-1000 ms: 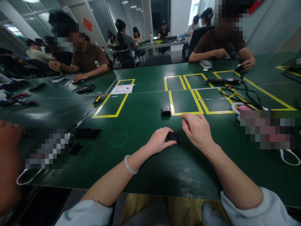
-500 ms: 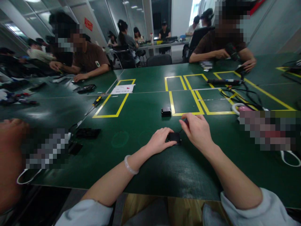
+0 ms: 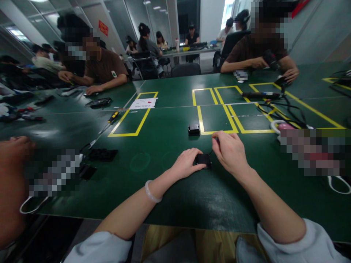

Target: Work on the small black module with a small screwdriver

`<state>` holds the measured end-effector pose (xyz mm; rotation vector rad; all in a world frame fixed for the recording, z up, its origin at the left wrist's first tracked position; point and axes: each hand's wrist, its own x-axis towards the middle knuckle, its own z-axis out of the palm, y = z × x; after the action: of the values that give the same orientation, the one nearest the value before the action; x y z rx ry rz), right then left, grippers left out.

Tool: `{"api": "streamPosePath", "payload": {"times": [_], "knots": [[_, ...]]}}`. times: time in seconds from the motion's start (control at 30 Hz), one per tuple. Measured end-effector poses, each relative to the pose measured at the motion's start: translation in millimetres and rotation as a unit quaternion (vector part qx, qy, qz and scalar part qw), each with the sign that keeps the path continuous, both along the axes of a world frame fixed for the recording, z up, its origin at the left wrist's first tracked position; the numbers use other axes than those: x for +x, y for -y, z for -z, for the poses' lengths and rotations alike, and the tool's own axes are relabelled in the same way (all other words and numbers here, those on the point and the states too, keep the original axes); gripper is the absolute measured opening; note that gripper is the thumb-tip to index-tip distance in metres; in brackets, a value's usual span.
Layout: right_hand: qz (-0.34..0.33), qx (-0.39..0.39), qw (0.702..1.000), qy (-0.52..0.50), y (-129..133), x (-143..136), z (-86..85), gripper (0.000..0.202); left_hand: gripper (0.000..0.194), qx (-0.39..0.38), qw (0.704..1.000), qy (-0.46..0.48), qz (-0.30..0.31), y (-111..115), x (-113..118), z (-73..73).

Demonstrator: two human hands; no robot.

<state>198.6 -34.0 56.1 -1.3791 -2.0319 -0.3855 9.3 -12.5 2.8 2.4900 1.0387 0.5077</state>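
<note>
On the green table (image 3: 175,197) lies a small black rectangular block (image 3: 203,159), directly in front of me. My left hand (image 3: 188,162) grips its left side between thumb and fingers. My right hand (image 3: 229,150) is closed on a small screwdriver (image 3: 211,152); its thin dark shaft slants down to the block's upper right corner. Most of the handle is hidden in the fingers, and the tip is too small to make out. A second black block (image 3: 193,130) stands apart, just beyond my hands.
Yellow tape rectangles (image 3: 218,132) mark the tabletop. At left are a yellow-black screwdriver (image 3: 113,117), a paper sheet (image 3: 143,103) and dark parts (image 3: 102,155). Black cables (image 3: 290,109) lie at right. Co-workers sit across, and another person's arm (image 3: 12,182) is at the left edge.
My right hand's fingertips have shifted very slightly around the screwdriver. My left hand and both black blocks stay where they were.
</note>
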Motion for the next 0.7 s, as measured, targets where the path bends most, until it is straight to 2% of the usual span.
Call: {"api": "streamPosePath", "payload": {"times": [0.27, 0.5, 0.7], "knots": [[0.008, -0.003, 1.000, 0.009, 0.6, 0.3, -1.8, 0.018, 0.036, 0.000, 1.000, 0.000, 0.000, 0.0, -0.2, -0.4], [0.016, 0.032, 0.999, 0.000, -0.5, 1.9, -1.5, 0.019, 0.037, 0.001, 1.000, 0.000, 0.000, -0.1, 0.3, -0.8], [0.010, 0.010, 1.000, 0.007, -0.1, 3.3, 0.9, 0.020, 0.037, 0.002, 1.000, 0.005, 0.000, -0.1, 0.3, -0.3]]}}
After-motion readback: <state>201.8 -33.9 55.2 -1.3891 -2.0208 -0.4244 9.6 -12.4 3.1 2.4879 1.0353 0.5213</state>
